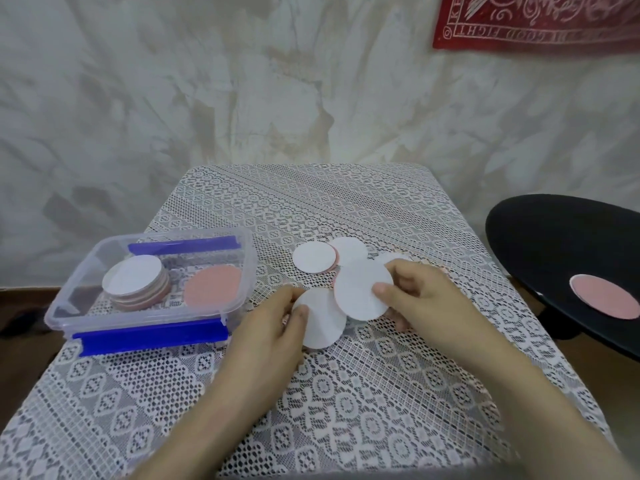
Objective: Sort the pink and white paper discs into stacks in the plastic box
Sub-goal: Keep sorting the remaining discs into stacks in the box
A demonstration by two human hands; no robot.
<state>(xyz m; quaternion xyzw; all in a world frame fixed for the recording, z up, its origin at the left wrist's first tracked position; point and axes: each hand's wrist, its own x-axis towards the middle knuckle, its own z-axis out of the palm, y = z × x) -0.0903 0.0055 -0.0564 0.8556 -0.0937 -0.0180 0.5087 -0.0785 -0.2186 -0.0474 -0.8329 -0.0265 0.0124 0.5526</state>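
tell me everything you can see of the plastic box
The plastic box is clear, rectangular with rounded corners, lidless, with blue clip flaps on its near and far long sides. It sits upright on the lace tablecloth at the table's left edge. Inside lie a white-topped disc stack, left, and a pink disc, right.

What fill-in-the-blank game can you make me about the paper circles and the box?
In the clear plastic box with blue clips, the stack of paper discs has a ____ one on top.
Beside it lies a flat ____ paper disc.
Another pink disc rests on a round ____ surface.
The left hand pinches one white paper disc, the right hand another, at the lace-covered ____.
Missing words: white, pink, black, table.
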